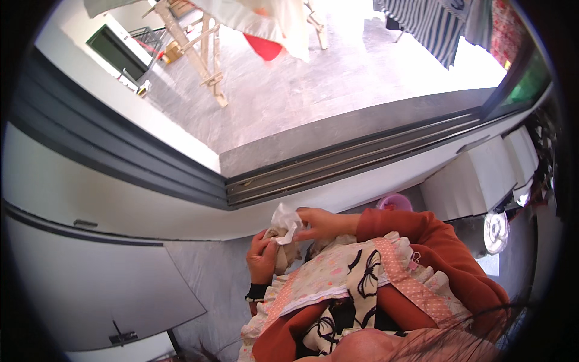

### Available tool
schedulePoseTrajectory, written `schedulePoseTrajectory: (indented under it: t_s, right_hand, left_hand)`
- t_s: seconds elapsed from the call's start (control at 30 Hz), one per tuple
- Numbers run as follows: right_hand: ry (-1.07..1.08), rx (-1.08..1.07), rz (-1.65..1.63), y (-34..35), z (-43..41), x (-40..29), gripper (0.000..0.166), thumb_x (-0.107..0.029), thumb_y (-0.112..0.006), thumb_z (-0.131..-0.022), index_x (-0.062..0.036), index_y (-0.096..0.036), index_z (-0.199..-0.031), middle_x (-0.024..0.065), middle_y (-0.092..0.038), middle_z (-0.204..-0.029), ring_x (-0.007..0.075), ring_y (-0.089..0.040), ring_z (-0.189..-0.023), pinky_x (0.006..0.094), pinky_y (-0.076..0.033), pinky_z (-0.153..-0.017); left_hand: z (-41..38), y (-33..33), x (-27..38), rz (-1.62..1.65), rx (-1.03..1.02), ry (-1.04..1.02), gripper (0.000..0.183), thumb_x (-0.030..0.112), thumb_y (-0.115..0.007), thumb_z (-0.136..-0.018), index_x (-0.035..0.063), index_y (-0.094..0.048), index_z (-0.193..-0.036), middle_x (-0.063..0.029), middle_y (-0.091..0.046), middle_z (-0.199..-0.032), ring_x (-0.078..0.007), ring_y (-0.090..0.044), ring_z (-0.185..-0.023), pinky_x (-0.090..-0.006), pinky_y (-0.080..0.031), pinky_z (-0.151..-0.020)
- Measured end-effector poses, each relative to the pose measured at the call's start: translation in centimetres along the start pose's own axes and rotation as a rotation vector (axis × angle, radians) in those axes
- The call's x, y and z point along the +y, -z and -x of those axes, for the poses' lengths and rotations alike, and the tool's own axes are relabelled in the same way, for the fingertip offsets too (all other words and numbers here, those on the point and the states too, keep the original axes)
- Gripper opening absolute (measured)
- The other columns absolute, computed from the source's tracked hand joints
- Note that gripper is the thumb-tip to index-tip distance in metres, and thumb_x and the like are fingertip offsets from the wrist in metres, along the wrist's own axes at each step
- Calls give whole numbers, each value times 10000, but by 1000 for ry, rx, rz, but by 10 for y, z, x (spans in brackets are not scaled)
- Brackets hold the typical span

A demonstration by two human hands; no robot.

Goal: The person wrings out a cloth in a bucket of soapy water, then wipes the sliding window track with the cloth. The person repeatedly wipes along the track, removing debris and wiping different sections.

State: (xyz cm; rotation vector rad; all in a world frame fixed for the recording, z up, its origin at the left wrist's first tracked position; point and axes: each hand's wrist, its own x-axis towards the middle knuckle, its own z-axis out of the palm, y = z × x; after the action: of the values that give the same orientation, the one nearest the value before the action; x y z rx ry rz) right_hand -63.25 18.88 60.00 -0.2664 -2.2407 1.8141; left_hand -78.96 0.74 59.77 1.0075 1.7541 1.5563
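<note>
My left hand [262,260] grips a bundled beige cloth [285,259] in front of my apron, with the thumb on its upper side. A thin, crumpled white tissue or sheet [286,221] rests against the top of that cloth. Reaching in from the right, my right hand [322,224] pinches the edge of the white sheet between thumb and fingers. Part of the cloth is hidden under the sheet and by the ruffled floral apron [325,273].
Ahead runs a dark sliding-door track [344,158] beside a white ledge. A grey door [99,280] stands at left. White boxes [470,181] and a pink bucket [396,202] are on the right. Outside are a wooden trestle [194,50] and hanging laundry [429,27].
</note>
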Motion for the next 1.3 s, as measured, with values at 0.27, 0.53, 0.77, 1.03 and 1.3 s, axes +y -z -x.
schedulePoseTrajectory:
  t_s: [0.27, 0.53, 0.77, 1.03, 1.3]
  right_hand:
    - [-172, 221, -106, 37, 16, -51, 311, -105, -627, -861, -4, -566, -1149, 98, -668, -884, 139, -616, -601, 284, -517, -547]
    - [-207, 965, -87, 163, 167, -46, 255, -21, -599, -884, -66, -659, -1127, -12, -671, -871, 35, -593, -686, 181, -486, -584]
    - [-218, 1559, 177, 283, 322, -74, 443, -362, -543, -964, 1, -608, -1210, 81, -674, -1052, 111, -642, -843, 241, -480, -614]
    - [-499, 1415, 1112, 386, 350, -44, 252, -103, -576, -885, 0, -622, -1111, 177, -665, -882, 333, -655, -800, 414, -507, -695]
    - [-872, 1055, 1510, 432, 334, -9, 40, -39, -560, -824, -48, -598, -826, 154, -648, -799, 343, -665, -818, 428, -537, -731]
  left_hand:
    - [-2, 35, -45, 88, -134, 65, 395, 46, -596, -832, -34, -593, -1219, -159, -597, -1252, -263, -572, -1155, -363, -420, -1020]
    - [-24, 63, 46, 369, -186, 137, 674, 422, -651, -906, 19, -395, -1382, -238, -517, -1322, -372, -585, -1146, -525, -494, -957]
    - [-54, 11, 114, 195, 144, -206, 618, 391, -639, -912, -11, -436, -1336, -237, -542, -1284, -365, -593, -1121, -503, -497, -948]
    - [-91, -57, 142, -67, 379, -384, 560, 356, -625, -920, -45, -483, -1284, -236, -570, -1240, -357, -602, -1092, -478, -500, -939]
    - [-115, -86, 163, -224, 507, -465, 510, 321, -611, -927, -80, -530, -1232, -235, -598, -1196, -349, -611, -1063, -453, -503, -930]
